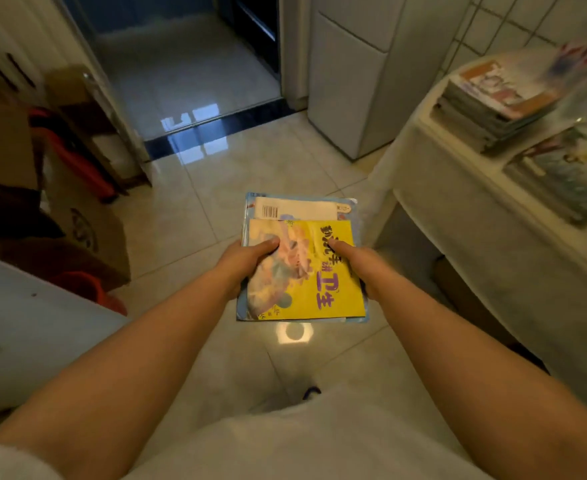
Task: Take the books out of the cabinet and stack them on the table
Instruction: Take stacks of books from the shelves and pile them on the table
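I hold a small pile of thin books flat in front of me, above the tiled floor. A yellow book (323,289) with purple characters lies on top; a larger blue book (295,207) with a barcode shows beneath it. My left hand (247,261) grips the pile's left edge, thumb on the cover. Gripping the right edge is my right hand (354,261). At the right stands the white table (458,209), carrying a tall stack of books (492,105) and a second, lower stack (569,174) nearer me.
Cardboard boxes (87,223) and a red object sit along the left wall. A white surface (25,323) lies at my lower left. A white appliance (354,81) stands behind the table, beside a doorway (188,74) with a dark threshold. Glossy floor tiles lie ahead.
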